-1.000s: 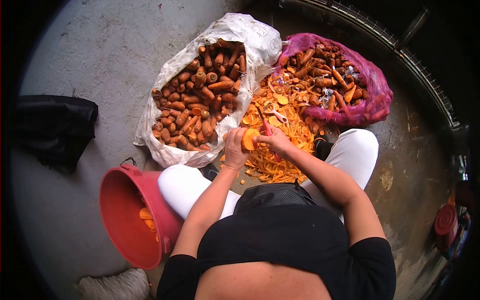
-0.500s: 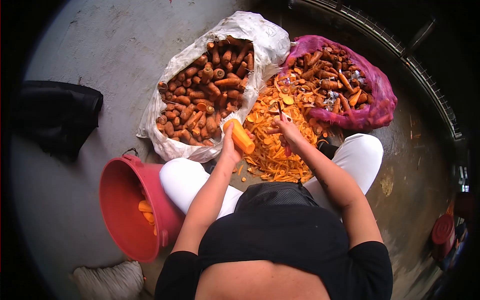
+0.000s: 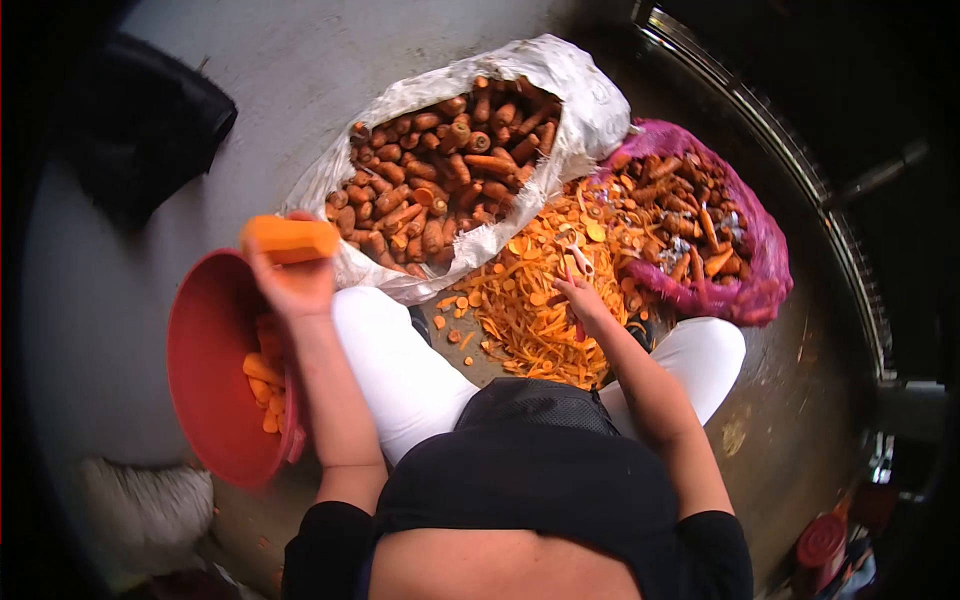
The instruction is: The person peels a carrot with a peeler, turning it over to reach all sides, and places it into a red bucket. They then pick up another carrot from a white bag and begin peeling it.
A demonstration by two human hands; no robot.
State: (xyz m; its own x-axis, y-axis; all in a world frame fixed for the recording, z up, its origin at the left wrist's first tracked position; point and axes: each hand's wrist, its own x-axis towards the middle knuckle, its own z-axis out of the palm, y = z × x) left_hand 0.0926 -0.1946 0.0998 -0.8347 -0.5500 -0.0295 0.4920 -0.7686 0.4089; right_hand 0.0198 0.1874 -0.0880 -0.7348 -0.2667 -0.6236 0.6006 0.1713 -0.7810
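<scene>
Plainly, the left hand point(image 3: 296, 285) holds a peeled carrot point(image 3: 290, 240) up at the far rim of the red bucket point(image 3: 176, 340), its grip pinched shut around the carrot's lower side, with the carrot lying roughly level and its blunt end toward the sack point(image 3: 590, 105). The bucket stands tilted on the floor point(image 3: 250, 120) by the person's left knee, and a few peeled pieces point(image 3: 262, 385) lie inside. To my eye, the carrot needs to be well over the bucket's mouth rather than its rim, and low, so that a release drops it among the pieces and not onto the floor; a gentle let-go would likely serve better than a toss, since the bucket leans. The right hand point(image 3: 585, 300) rests on the heap of peels point(image 3: 525, 315) between the knees. A reddish bit shows beneath it, but I cannot tell whether its grip is closed on anything. Keeping that hand low and quiet seems wise while the eyes are on the bucket. The sack holds unpeeled carrots point(image 3: 450, 170), and a pink net bag point(image 3: 765, 270) of more lies beside it. No brand, label or writing can be read anywhere.
</scene>
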